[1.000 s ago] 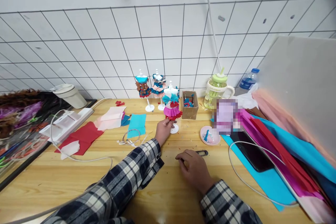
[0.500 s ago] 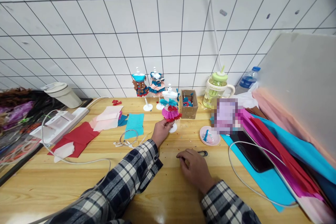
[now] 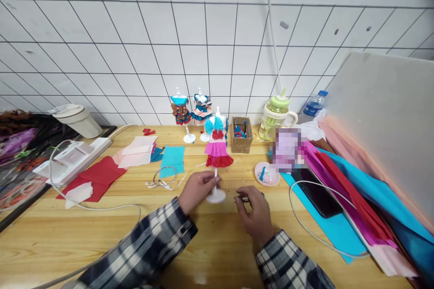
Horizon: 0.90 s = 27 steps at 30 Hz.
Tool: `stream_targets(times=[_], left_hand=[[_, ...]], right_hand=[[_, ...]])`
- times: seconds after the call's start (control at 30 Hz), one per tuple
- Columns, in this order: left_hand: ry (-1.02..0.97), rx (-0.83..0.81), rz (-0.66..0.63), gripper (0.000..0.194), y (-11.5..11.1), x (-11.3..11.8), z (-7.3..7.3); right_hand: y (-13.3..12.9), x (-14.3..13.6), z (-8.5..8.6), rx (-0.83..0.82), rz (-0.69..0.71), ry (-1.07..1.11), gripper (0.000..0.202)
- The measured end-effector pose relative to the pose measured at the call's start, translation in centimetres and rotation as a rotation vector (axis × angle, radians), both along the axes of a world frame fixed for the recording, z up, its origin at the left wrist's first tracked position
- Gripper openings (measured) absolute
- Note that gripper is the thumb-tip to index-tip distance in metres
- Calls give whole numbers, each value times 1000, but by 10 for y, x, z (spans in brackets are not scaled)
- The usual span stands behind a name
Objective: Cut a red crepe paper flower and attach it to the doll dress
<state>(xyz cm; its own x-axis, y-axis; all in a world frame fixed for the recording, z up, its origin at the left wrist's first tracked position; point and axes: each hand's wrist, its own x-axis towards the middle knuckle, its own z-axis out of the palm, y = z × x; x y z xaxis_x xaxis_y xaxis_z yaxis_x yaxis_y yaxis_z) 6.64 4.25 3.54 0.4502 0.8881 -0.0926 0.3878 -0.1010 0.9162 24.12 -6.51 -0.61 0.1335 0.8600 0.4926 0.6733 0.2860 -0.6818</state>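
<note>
My left hand (image 3: 196, 188) grips the white stand of a small mannequin (image 3: 217, 144) dressed in a pink, red and blue paper dress. It stands upright on the wooden table (image 3: 101, 235), close in front of me. My right hand (image 3: 252, 210) rests on the table just right of the stand's base, fingers curled around a small dark metal tool (image 3: 246, 197). Two more dressed mannequins (image 3: 190, 110) stand further back by the tiled wall.
A small cardboard box (image 3: 241, 134) and a green bottle (image 3: 276, 115) stand at the back. A pink dish (image 3: 266, 174), a phone (image 3: 317, 192), a white cable (image 3: 305, 230) and sheets of coloured paper (image 3: 359, 198) lie right. Red and blue paper pieces (image 3: 101, 174) and a power strip (image 3: 73, 156) lie left.
My left hand has pulled the pink-dressed mannequin from near the box toward me. My right hand has shifted slightly forward, toward the stand's base.
</note>
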Motion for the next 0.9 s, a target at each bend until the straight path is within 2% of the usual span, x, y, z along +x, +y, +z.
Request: stream_targets(times=[0.07,0.13,0.23,0.37,0.47,0.53,0.63,0.67,0.73,0.8,0.9], left_hand=[[42,-233,-108,38,-31,-29,8],[67,-420,-183,39,-59,-57,9],[101,-550,-147,40,-86,-84,3],[125,-648,-138,43,-98,-87,-7],[177,-648,-143,40,-102,-83,-3],[286,-507,-171,35,-106,-86,10],[496,-40,-193,26,-105,-97,42],[549,78,-199,27,-99,-99,52],[550,338,-100,24,-79,-98,63],[473,545,-30,23,-52,-90,59],[400,588,-113,19,-16,-72,32]], right_hand=[[-3,1,2,30,-45,20,11],[-5,0,5,25,-59,16,9],[-2,-8,12,-19,-7,-16,9],[14,-27,22,-94,58,-62,13],[25,-40,24,-125,102,-125,15],[29,-45,23,-135,93,-164,17],[32,-48,22,-117,47,-188,17],[32,-48,22,-102,39,-186,17],[35,-51,23,-67,44,-183,17],[38,-54,24,-28,68,-195,19],[44,-60,23,10,98,-241,22]])
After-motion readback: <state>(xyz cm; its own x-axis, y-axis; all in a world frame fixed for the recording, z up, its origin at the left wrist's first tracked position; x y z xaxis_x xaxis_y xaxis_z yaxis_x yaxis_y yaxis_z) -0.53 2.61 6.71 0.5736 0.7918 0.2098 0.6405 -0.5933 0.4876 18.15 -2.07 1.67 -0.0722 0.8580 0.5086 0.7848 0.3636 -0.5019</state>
